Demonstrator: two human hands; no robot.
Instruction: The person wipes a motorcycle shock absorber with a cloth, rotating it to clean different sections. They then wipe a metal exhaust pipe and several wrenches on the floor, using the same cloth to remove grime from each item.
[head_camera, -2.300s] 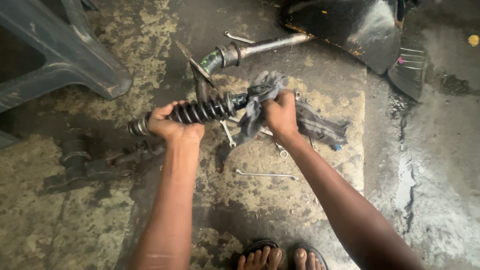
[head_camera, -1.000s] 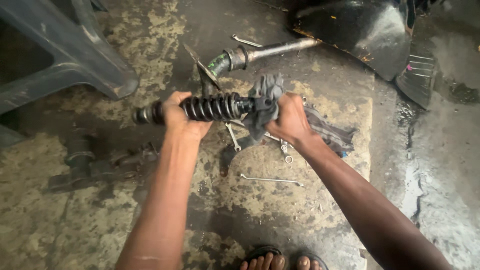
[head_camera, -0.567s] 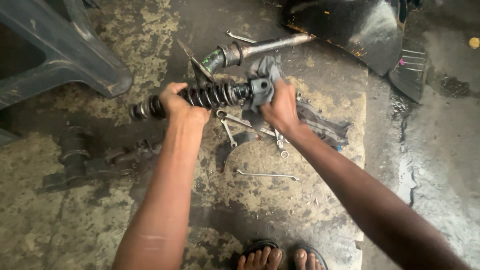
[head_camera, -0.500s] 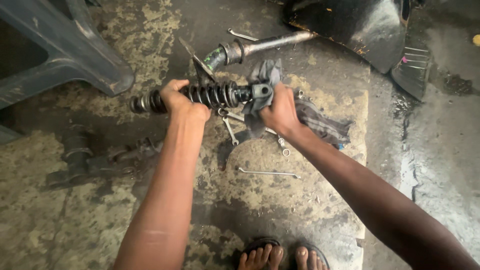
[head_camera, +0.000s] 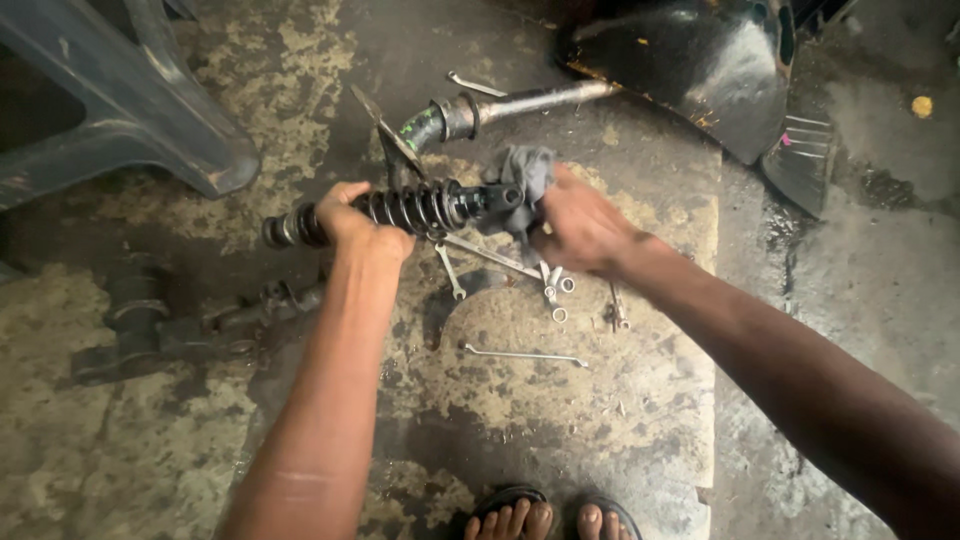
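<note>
Black ribbed boot (head_camera: 405, 207) in left hand (head_camera: 355, 222); grey rag (head_camera: 522, 180) under right hand (head_camera: 580, 225)

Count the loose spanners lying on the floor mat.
4 at least: one short spanner below the ribbed boot, one long spanner angled under the rag, one ring-ended spanner beside it, one thin spanner lying alone lower down. Others may be hidden under the right hand.

Spanners (head_camera: 520, 262) lie scattered on the floor below a metal pipe (head_camera: 510, 105).
</note>
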